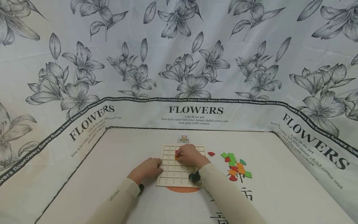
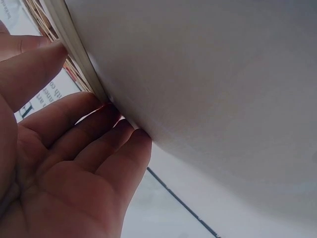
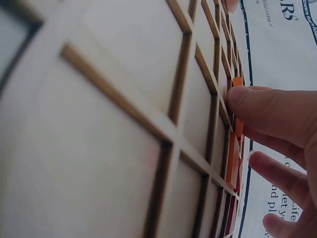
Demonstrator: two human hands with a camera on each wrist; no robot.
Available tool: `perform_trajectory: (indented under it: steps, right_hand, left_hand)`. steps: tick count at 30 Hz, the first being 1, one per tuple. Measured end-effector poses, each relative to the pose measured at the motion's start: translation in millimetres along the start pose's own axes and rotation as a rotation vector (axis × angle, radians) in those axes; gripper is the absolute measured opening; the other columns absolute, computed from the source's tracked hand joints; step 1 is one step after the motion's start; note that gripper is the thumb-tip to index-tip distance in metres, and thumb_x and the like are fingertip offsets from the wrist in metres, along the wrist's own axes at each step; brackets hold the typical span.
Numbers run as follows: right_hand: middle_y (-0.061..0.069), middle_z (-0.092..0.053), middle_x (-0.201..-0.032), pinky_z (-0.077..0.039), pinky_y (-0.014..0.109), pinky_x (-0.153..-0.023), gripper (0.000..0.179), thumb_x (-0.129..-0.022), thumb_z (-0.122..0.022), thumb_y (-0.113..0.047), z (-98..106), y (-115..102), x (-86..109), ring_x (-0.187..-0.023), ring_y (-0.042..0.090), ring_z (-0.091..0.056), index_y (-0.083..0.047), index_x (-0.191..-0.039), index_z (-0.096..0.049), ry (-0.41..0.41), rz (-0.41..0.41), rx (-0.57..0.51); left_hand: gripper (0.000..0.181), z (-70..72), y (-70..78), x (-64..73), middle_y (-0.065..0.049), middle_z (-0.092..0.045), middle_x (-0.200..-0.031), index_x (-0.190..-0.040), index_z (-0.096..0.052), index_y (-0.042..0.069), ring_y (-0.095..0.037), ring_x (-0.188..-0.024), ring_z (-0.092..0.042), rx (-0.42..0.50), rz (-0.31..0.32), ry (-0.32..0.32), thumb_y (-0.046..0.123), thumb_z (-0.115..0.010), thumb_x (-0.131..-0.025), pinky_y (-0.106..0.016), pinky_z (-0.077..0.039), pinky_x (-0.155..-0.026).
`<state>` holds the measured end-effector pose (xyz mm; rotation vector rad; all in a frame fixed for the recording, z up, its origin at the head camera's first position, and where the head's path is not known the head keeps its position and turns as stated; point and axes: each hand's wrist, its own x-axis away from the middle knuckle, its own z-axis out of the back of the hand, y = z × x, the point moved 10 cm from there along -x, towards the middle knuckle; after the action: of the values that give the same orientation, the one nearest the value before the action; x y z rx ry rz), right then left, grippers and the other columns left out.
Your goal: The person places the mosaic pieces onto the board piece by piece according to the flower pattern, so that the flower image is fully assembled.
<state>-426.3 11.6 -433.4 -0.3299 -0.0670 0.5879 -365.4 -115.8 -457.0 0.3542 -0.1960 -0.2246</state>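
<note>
A pale wooden grid board lies on the table between the two hands. My left hand rests against its left edge; in the left wrist view the fingertips touch the board's side. Over the upper middle of the grid, my right hand pinches an orange tile between thumb and forefinger. Another orange tile sits in a grid cell close by, with red pieces beyond it. The right hand partly hides these pieces in the head view.
Right of the board lies a loose cluster of green tiles, orange tiles and red pieces. One red quarter-round piece lies apart. Behind the board is a small patterned card. Flower-printed cloth walls the table.
</note>
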Motion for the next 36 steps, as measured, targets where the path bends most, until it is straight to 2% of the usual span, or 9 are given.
perform_trajectory:
  steps: [8,16,22,27,36]
  right_hand:
    - [-0.007,-0.071,-0.105,-0.046,0.037,-0.099,0.013,-0.086,-0.073,-0.027,0.5,4.6,-0.9,-0.104,0.016,-0.062,-0.023,-0.097,-0.078,0.013,-0.03,-0.008]
    - [-0.009,-0.068,-0.096,-0.049,0.034,-0.09,0.014,-0.087,-0.072,-0.03,0.5,1.7,-2.8,-0.093,0.012,-0.061,-0.022,-0.097,-0.078,0.022,0.009,0.053]
    - [-0.007,-0.072,-0.098,-0.048,0.038,-0.094,0.011,-0.089,-0.07,-0.027,5.0,1.1,-2.2,-0.098,0.015,-0.064,-0.022,-0.092,-0.079,0.067,0.006,0.057]
    - [-0.006,-0.073,-0.098,-0.048,0.038,-0.095,0.012,-0.089,-0.069,-0.027,7.1,0.5,-0.7,-0.098,0.016,-0.065,-0.021,-0.093,-0.079,0.064,0.012,0.069]
    - [-0.004,-0.07,-0.105,-0.05,0.037,-0.092,0.018,-0.092,-0.065,-0.027,13.9,10.6,10.1,-0.1,0.016,-0.062,-0.02,-0.105,-0.076,-0.007,-0.027,-0.062]
  left_hand:
    - [0.021,-0.4,0.6,0.1,0.001,-0.043,-0.07,-0.077,-0.05,0.014,-0.016,-0.069,-0.045,0.0,-0.01,0.004,0.023,-0.061,-0.093,-0.03,-0.035,-0.06]
    - [0.021,0.2,1.7,-0.4,0.0,-0.043,-0.071,-0.077,-0.049,0.014,-0.016,-0.071,-0.046,-0.019,-0.016,0.003,0.023,-0.06,-0.093,-0.031,-0.035,-0.063]
    - [0.022,-0.5,0.9,-1.8,0.001,-0.042,-0.07,-0.076,-0.049,0.014,-0.016,-0.07,-0.045,-0.011,-0.011,0.0,0.023,-0.06,-0.093,-0.03,-0.035,-0.061]
    - [0.022,-1.0,1.0,-1.8,0.001,-0.042,-0.07,-0.076,-0.048,0.014,-0.016,-0.07,-0.045,-0.004,-0.007,-0.001,0.023,-0.061,-0.093,-0.03,-0.035,-0.061]
    - [0.013,-0.8,-2.6,0.1,-0.002,-0.051,-0.08,-0.089,-0.059,0.012,-0.018,-0.08,-0.049,0.015,0.035,-0.006,0.025,-0.062,-0.093,-0.033,-0.039,-0.068]
